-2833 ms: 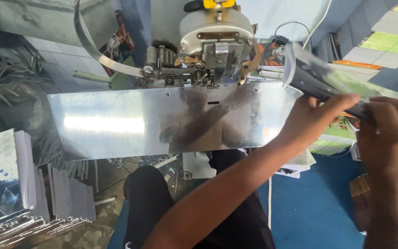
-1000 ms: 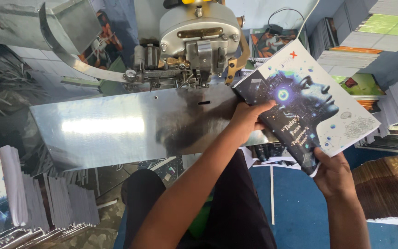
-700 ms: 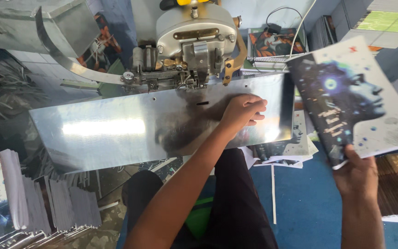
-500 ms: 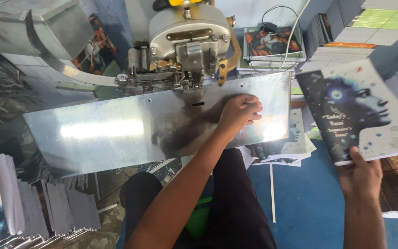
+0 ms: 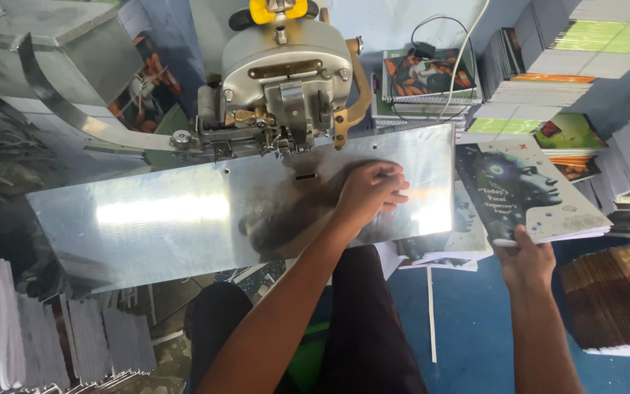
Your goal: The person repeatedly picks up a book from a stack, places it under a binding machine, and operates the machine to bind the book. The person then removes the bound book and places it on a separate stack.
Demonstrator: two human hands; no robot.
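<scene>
A worker's left hand (image 5: pixel 370 191) rests loosely curled, holding nothing, on the steel plate (image 5: pixel 184 219) below the stitching head (image 5: pixel 286 80). The right hand (image 5: pixel 525 259) pinches a booklet (image 5: pixel 530 190) by its lower edge, out beyond the plate's right edge. So thin a grip could let it slip; stacked booklets (image 5: pixel 548 66) crowd the right, with open blue floor (image 5: pixel 468 321) below.

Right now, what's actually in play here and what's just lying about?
In play:
left hand flat on the steel plate
right hand holding the booklet
stitching head

Lying about:
green-topped stacks
brown stack
grey stacks
</scene>
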